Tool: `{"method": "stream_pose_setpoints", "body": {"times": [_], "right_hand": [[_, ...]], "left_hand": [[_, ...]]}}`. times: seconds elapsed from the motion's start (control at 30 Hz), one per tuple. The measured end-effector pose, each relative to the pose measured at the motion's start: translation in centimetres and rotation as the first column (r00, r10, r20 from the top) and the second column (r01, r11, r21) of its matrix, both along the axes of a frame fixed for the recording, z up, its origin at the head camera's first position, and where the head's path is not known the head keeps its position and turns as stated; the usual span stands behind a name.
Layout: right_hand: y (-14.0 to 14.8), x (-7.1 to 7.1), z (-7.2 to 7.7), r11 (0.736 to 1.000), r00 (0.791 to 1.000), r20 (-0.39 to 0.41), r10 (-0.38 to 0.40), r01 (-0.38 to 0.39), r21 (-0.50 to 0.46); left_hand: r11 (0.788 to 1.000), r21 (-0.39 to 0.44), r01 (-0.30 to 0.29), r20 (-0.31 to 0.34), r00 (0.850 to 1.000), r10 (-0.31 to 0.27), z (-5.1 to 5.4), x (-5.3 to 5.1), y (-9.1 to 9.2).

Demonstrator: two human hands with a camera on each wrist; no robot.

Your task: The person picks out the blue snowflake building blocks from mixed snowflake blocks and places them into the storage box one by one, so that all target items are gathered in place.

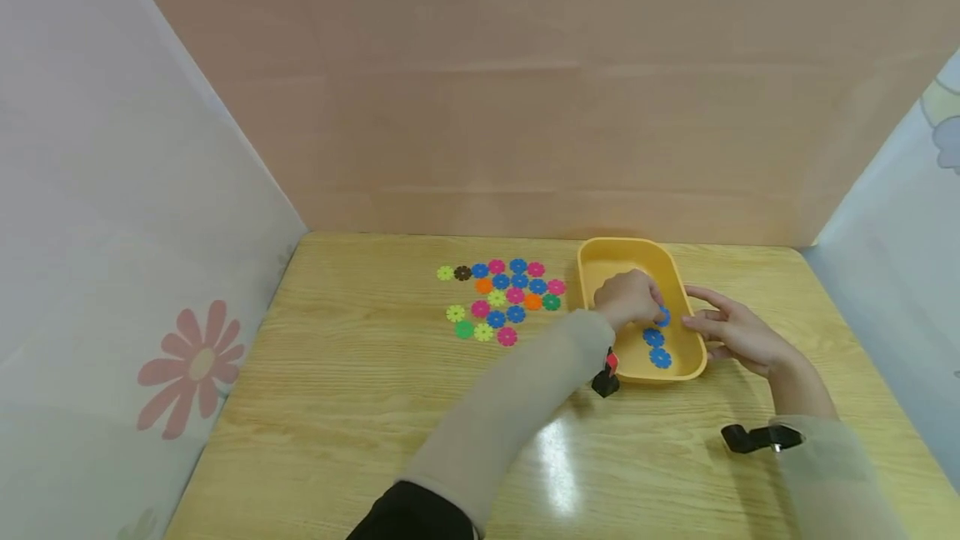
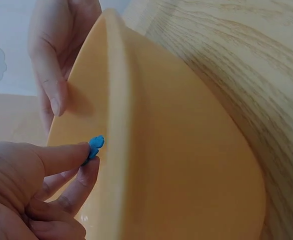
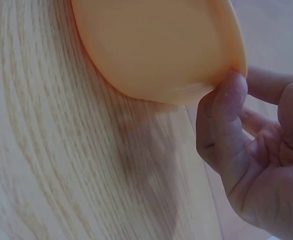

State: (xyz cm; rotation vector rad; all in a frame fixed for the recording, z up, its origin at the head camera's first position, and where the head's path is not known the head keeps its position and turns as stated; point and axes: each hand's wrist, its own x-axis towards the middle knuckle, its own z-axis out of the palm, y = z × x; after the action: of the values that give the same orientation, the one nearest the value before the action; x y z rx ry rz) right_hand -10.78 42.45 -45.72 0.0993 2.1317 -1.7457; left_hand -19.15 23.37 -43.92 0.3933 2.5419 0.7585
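Inside a yellow plastic tray (image 1: 596, 257), my left hand (image 1: 628, 298) pinches a blue flower-shaped disc (image 2: 95, 147) between thumb and fingertips. This disc is held edge-on in the left wrist view. Two more blue discs (image 1: 660, 357) lie on the tray floor below that hand. My right hand (image 1: 742, 336) holds the tray's right rim, its fingertips (image 3: 231, 92) against the wall. The left forearm and hand hide part of the tray's left side and floor.
Left of the tray, several flower-shaped discs (image 1: 515, 295) in pink, blue, orange, yellow, green and brown lie flat on the wooden table (image 1: 337, 407). A tan back wall (image 1: 480, 107) and pale side walls enclose the table. Each wrist wears a black camera mount.
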Motion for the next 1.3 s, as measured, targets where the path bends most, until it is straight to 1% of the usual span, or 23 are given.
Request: {"method": "stream_pose_setpoints", "body": {"times": [0.13,0.23,0.3,0.47,0.63,0.7,0.77,0.93,1.1,1.17,1.3], "right_hand": [[-0.3,-0.2,-0.1,1.000,1.000,0.001,0.011,-0.011,-0.018],[-0.6,-0.3,-0.1,1.000,1.000,0.002,0.020,-0.020,-0.023],[-0.7,-0.3,0.0,1.000,1.000,0.006,0.014,-0.014,-0.020],[-0.8,-0.3,-0.1,1.000,1.000,0.009,0.008,-0.008,-0.001],[-0.8,-0.4,-0.4,1.000,1.000,0.013,0.001,-0.001,0.007],[-0.8,-0.4,-0.5,1.000,1.000,0.011,0.001,-0.001,0.006],[-0.7,-0.4,-0.5,1.000,1.000,0.008,0.006,-0.006,0.006],[-0.4,-0.3,-0.1,1.000,1.000,0.012,0.000,0.000,0.008],[-0.1,0.0,0.1,1.000,1.000,0.013,0.002,-0.002,0.008],[0.0,0.1,0.1,1.000,1.000,0.007,0.011,-0.011,0.008],[0.1,0.3,0.1,1.000,1.000,0.011,-0.003,0.002,0.008]], "left_hand": [[1.000,-0.015,-0.016,-0.004,1.000,0.016,-0.8,-0.3,-0.1],[0.999,-0.035,-0.027,-0.019,0.999,0.026,-1.5,-0.7,-0.4],[0.999,-0.042,-0.023,-0.027,0.999,0.022,-1.9,-0.9,-0.6],[0.999,-0.050,0.015,-0.053,0.998,-0.017,-2.6,-1.0,-0.7],[0.991,-0.117,0.068,-0.124,0.989,-0.082,-3.0,-0.9,-0.5],[0.988,-0.129,0.079,-0.137,0.986,-0.096,-2.9,-0.8,-0.4],[0.989,-0.123,0.087,-0.142,0.984,-0.104,-2.8,-0.7,-0.3],[0.992,-0.073,0.103,-0.133,0.985,-0.112,-2.4,-0.3,-0.1],[0.993,-0.009,0.119,-0.122,0.985,-0.119,-1.7,0.2,-0.5],[0.992,0.008,0.125,-0.122,0.985,-0.123,-1.5,0.4,-0.6],[0.991,0.032,0.132,-0.121,0.984,-0.127,-0.9,0.7,-0.9]]}}
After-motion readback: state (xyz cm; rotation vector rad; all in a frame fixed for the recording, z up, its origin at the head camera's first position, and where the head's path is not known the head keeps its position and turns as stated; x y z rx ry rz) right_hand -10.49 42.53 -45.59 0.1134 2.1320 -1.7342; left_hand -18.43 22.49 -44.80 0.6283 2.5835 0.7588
